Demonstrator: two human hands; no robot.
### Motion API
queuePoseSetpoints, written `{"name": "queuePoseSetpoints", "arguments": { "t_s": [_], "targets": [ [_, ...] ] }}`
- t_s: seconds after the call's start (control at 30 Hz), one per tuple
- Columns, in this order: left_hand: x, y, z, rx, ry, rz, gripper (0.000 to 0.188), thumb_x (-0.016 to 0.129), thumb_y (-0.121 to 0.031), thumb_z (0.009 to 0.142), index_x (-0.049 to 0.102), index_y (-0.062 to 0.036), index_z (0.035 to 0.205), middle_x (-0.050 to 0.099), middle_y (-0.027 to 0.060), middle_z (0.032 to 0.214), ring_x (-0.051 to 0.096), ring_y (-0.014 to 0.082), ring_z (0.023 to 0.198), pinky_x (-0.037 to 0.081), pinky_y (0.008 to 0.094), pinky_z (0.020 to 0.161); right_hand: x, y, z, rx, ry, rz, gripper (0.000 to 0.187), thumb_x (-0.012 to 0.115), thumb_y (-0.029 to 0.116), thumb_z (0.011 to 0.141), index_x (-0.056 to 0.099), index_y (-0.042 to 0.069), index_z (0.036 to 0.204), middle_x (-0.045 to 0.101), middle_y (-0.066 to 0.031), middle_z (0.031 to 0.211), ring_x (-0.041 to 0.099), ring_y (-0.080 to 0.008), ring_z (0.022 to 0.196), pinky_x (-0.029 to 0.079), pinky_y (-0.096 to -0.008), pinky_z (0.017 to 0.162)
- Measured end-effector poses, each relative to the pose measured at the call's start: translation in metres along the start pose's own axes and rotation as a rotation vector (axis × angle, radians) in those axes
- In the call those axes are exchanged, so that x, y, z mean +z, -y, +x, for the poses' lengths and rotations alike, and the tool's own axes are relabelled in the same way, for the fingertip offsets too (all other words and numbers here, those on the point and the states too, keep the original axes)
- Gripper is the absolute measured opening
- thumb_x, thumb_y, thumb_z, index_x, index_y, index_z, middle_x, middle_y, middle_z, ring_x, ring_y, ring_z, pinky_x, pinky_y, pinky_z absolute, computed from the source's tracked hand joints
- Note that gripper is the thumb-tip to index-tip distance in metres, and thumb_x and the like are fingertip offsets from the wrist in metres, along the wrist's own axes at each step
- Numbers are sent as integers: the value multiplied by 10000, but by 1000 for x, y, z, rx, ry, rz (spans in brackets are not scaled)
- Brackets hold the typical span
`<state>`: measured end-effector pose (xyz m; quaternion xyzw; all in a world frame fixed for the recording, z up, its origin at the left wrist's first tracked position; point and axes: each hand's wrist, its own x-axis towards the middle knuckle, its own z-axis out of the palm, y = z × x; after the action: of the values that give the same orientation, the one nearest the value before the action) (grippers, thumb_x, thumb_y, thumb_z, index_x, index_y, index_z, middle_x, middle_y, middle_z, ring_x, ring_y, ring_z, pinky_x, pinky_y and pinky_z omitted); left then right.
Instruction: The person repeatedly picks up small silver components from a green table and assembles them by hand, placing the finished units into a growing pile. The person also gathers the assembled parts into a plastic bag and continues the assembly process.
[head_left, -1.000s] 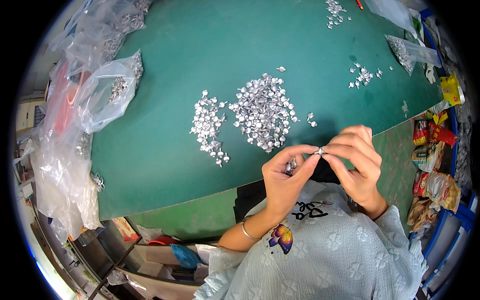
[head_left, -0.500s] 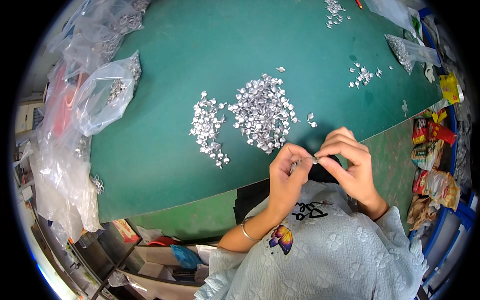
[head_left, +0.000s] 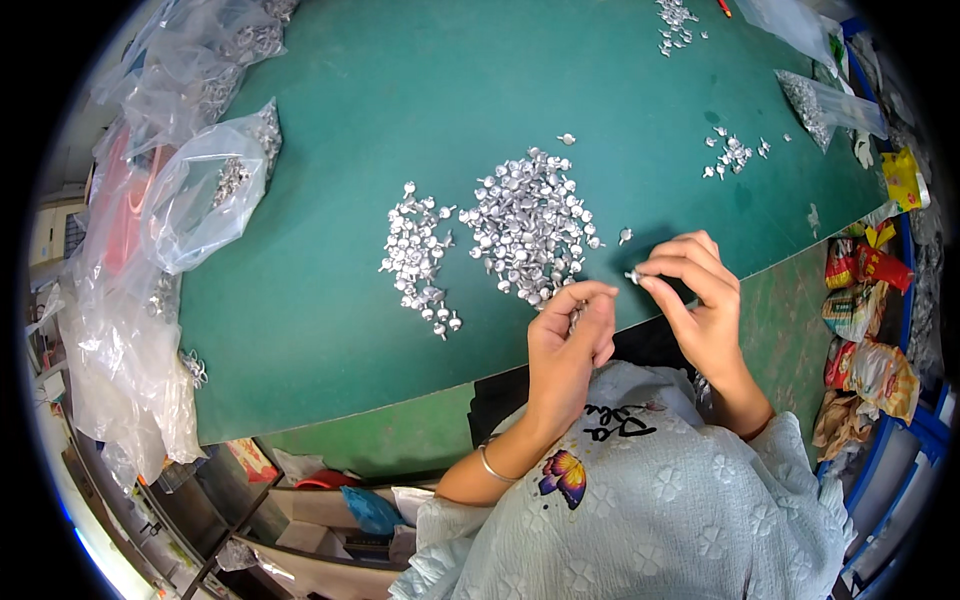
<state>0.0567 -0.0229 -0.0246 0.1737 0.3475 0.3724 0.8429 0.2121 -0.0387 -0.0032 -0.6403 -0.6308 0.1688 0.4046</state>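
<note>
Green tabletop point(head_left: 350, 90); open clear plastic bag point(head_left: 185, 245) at its left edge. Main pile point(head_left: 530, 225) of silver metal pieces near centre. Hands apart: left hand point(head_left: 563, 355) curled around a few metal pieces point(head_left: 577, 316), mostly hidden; right hand point(head_left: 708, 305) just beside it. Smaller pile point(head_left: 415, 250) left of main one. Single round-headed metal piece point(head_left: 632, 276) clamped between right thumb and index finger, over the table.

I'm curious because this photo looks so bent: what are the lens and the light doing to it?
In the head view, the table's near edge bows and the corners go black; in that same head view, a soft shadow lies by the right hand, glare streaks the plastic bags, and the metal piece is too small to show fine detail.
</note>
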Motion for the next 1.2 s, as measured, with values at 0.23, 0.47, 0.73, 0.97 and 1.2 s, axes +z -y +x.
{"name": "queuePoseSetpoints", "arguments": {
  "t_s": [0.23,0.47,0.73,0.97,1.2],
  "targets": [
    [9,-1,-5,196,-39,320,154,635,23,797,641,-8,948,459,-49,685,381,20,639,320,172,562,-13,26,2,-104,41,-5,144,692,1,643,654,19,781,595,-54,789,514,-215,747,360,-319,682],
    [9,-3,-7,224,-14,299,113,633,22,797,658,5,906,500,-36,688,391,27,624,331,179,559,-15,28,1,-157,36,9,146,697,14,634,652,18,772,594,-51,785,513,-218,745,356,-321,679],
    [8,-3,-8,278,29,309,114,628,45,789,661,5,890,510,-29,682,396,28,612,326,182,543,-15,28,-1,-104,38,106,129,703,18,648,648,12,764,599,-55,780,518,-215,741,360,-319,686],
    [8,-2,-7,314,44,320,100,629,42,790,655,7,880,501,-33,674,396,23,605,321,180,535,-16,28,-1,-51,60,165,122,706,15,666,647,8,772,603,-62,753,524,-212,727,386,-311,687],
    [-7,-2,-2,-111,279,-271,69,556,-66,859,519,-8,870,527,29,756,481,84,637,380,210,549,-10,9,-5,234,216,510,64,652,30,771,632,-14,814,612,-79,767,547,-173,740,430,-284,690]
  ]
}}
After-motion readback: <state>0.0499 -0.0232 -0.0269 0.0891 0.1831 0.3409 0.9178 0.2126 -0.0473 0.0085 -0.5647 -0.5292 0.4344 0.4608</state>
